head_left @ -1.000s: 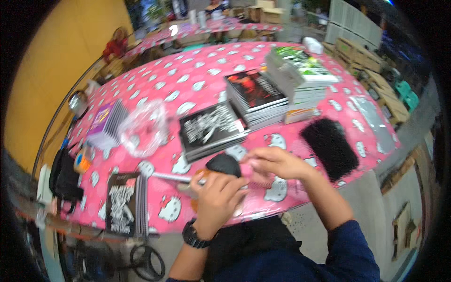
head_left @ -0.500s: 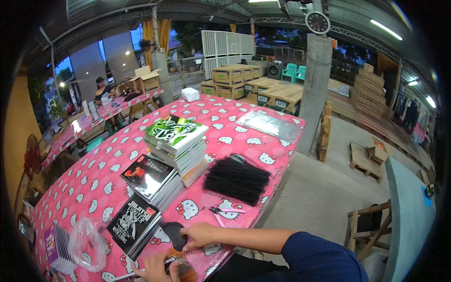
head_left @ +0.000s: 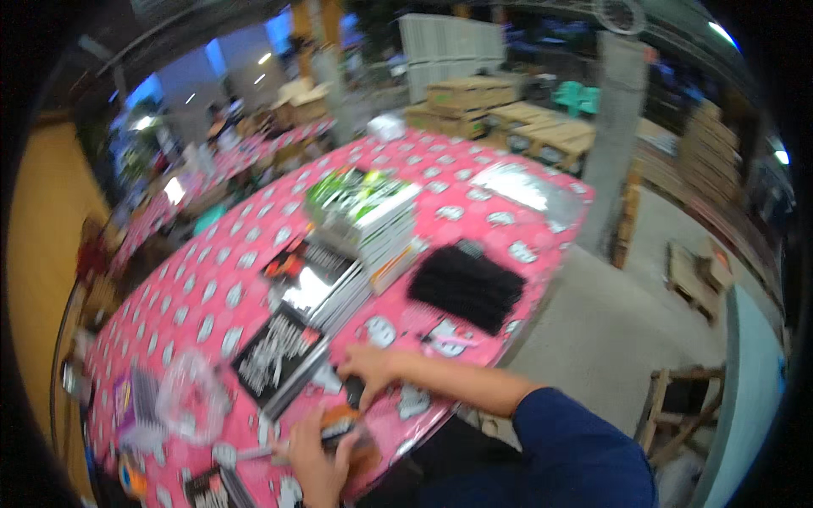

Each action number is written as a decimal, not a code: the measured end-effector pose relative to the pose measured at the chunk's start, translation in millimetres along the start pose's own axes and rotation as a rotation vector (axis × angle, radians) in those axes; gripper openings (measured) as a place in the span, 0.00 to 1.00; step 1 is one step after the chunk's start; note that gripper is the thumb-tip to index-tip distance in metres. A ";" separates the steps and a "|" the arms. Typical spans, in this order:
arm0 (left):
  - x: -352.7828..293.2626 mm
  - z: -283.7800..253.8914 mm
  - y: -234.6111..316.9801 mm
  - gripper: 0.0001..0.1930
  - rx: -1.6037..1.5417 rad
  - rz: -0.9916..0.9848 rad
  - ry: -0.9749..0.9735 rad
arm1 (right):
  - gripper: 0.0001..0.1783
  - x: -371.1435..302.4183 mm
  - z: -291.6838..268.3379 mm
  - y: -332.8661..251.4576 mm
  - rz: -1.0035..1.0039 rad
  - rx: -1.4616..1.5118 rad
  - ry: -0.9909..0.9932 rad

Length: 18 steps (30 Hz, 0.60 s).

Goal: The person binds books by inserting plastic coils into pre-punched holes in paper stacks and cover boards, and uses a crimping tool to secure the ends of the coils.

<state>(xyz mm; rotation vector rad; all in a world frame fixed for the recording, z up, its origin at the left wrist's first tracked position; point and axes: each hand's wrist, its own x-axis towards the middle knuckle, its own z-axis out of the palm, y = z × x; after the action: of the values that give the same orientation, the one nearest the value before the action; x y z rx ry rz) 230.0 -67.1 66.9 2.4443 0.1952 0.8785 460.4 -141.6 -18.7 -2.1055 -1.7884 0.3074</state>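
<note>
Motion smears the picture. My left hand (head_left: 313, 461) is at the near edge of the table, its thumb and fingers around a small book with an orange-brown cover (head_left: 340, 421). Just beyond it, my right hand (head_left: 373, 371) is closed on a dark, rounded object (head_left: 354, 391), whose kind I cannot make out. A thin white strip (head_left: 254, 454) lies by my left fingers. Left of my right hand is a stack of black-covered books (head_left: 275, 360). Pink-handled pliers (head_left: 453, 343) lie to the right, below a pile of black binding coils (head_left: 467, 286).
More black-covered books (head_left: 318, 275) and a tall green-topped book stack (head_left: 373, 212) stand farther back on the pink patterned tablecloth (head_left: 279, 212). At left are a crumpled clear plastic bag (head_left: 193, 398) and purple books (head_left: 135, 406). A silvery plastic sheet (head_left: 529, 190) lies far right. A concrete pillar (head_left: 616, 144) rises beyond.
The whole view has shifted, so the table's things sit farther right. More of the near left table has come into view, with another dark book. Both hands stay near the orange-brown book.
</note>
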 end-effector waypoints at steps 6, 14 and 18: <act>7.7 15.7 -7.4 0.09 0.131 0.045 -0.014 | 0.43 -18.9 -4.4 24.0 -0.106 0.003 -0.026; -12.1 -11.2 -28.5 0.17 0.269 -0.057 0.032 | 0.34 -49.6 -58.0 -45.6 -0.155 1.147 0.027; -6.0 -9.5 -27.0 0.17 0.262 -0.050 0.042 | 0.31 -34.0 -69.8 -68.6 -0.141 0.691 -0.070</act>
<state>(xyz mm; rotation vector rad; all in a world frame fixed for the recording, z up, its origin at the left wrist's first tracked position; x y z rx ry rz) 220.5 -41.8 55.5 2.6488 0.4080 0.9328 419.7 -175.0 70.5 -1.4889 -1.5492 0.8310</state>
